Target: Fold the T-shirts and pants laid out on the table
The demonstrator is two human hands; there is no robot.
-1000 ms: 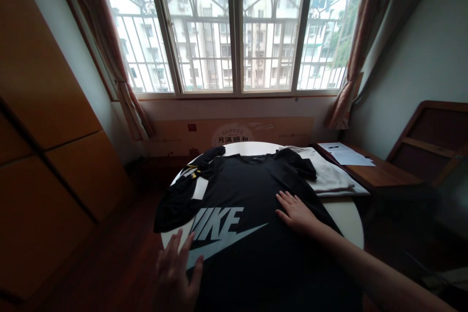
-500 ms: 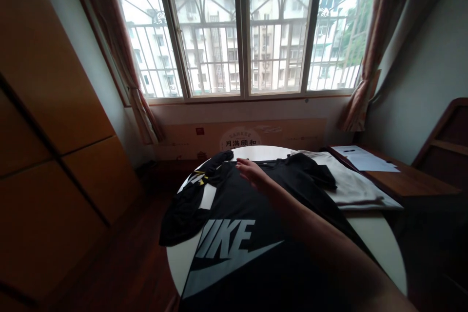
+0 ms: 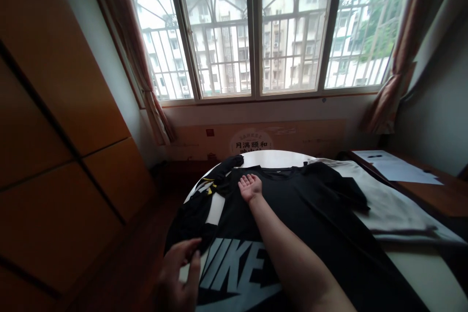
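Note:
A black T-shirt (image 3: pixel 292 219) with large grey letters lies spread on a round white table (image 3: pixel 278 157). Over its upper left part is my right hand (image 3: pixel 250 187), palm up, its fingers slightly curled with nothing in them. My left hand (image 3: pixel 181 270) is low at the left edge of the shirt, beside the letters, with thumb and forefinger apart and nothing visible between them. A bunched black garment (image 3: pixel 192 214) with yellow and white parts lies along the shirt's left side.
Light grey folded cloth (image 3: pixel 391 204) lies on the table's right side. Farther right, a brown wooden desk (image 3: pixel 442 196) holds white papers (image 3: pixel 402 168). Orange-brown cabinets (image 3: pixel 73 180) stand at the left, and a barred window is ahead.
My left hand has come into view at the lower left. My right hand has turned palm up and sits a little lower in view. The camera view has shifted.

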